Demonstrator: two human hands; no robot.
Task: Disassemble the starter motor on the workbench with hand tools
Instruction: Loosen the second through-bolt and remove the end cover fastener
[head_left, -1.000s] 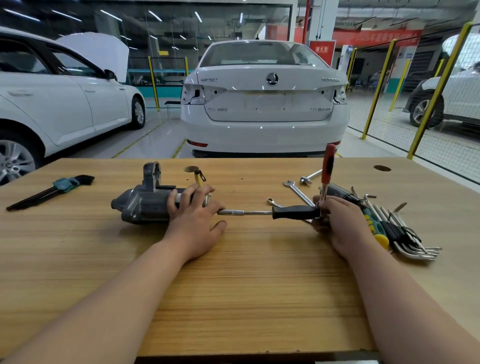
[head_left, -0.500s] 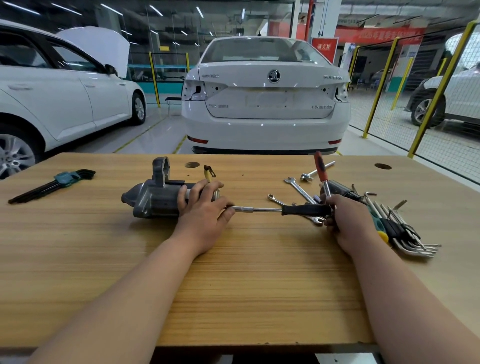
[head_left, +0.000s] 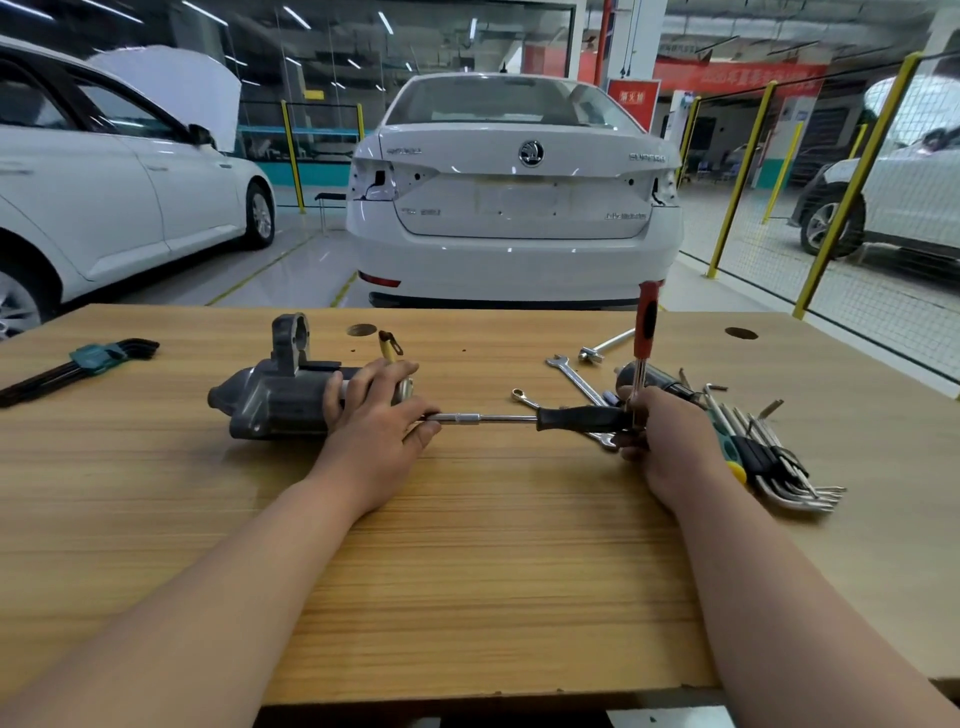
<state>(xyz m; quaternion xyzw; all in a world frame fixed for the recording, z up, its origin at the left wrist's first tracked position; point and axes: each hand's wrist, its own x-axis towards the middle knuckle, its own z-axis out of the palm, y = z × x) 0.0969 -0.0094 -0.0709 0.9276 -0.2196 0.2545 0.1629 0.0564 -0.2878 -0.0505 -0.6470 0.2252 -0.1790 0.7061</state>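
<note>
- The grey cast-metal starter motor (head_left: 275, 405) lies on its side on the wooden tabletop (head_left: 467, 571), left of centre. It looks heavy, rigid and smooth, and its round body may roll.
- The left hand (head_left: 379, 415) has its grip curled over the motor's right end, a sound hold. The upright mounting lug (head_left: 291, 338) offers another.
- The right hand (head_left: 660, 441) has its grip closed on the black-handled chrome socket driver (head_left: 576, 418), whose shaft runs level toward the motor's end.
</note>
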